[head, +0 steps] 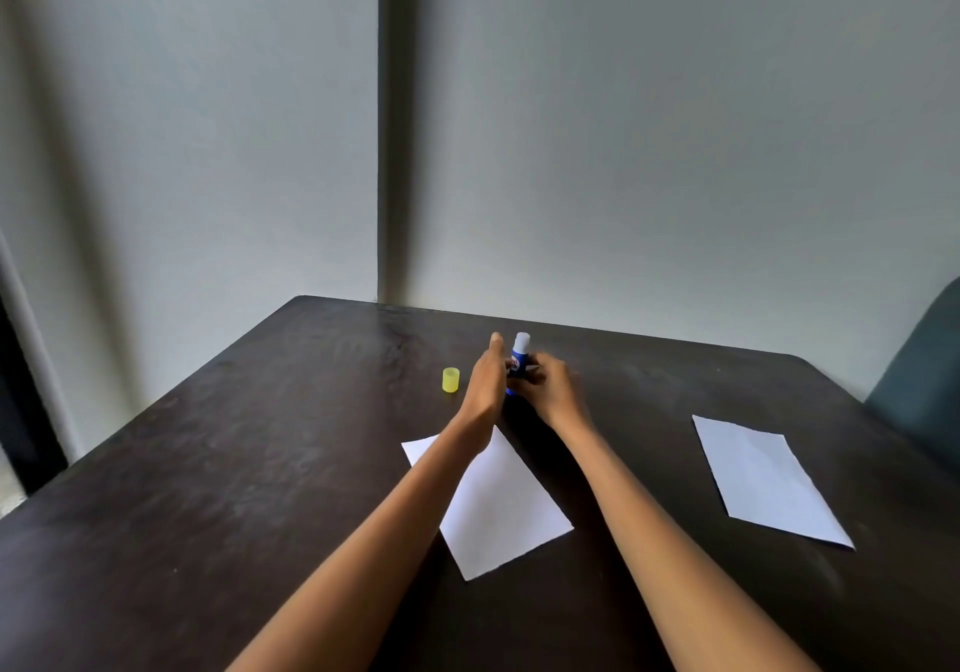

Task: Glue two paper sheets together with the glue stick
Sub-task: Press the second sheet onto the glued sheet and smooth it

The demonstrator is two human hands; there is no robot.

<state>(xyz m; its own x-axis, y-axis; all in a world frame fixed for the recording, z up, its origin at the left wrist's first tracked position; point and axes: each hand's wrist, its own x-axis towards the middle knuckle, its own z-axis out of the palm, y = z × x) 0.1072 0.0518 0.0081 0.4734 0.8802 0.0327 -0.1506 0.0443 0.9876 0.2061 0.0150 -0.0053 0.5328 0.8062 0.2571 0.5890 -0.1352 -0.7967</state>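
Both hands meet at the far middle of the counter [208,463]: right hand [551,385] closed around the upright blue glue stick [518,359], white tip up, label unreadable; left hand [485,380] open-fingered, touching its side. Yellow cap [450,379] stands left. One paper sheet [498,510] lies nearer, another sheet [763,479] well right.

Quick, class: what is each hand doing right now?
Left hand: open, fingers extended beside the glue stick.
Right hand: closed on the uncapped glue stick.

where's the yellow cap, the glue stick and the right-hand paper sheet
yellow cap [450,379], head view, middle of its side
glue stick [520,352], head view, blue body below white tip
right-hand paper sheet [769,482], head view, sheet's centre
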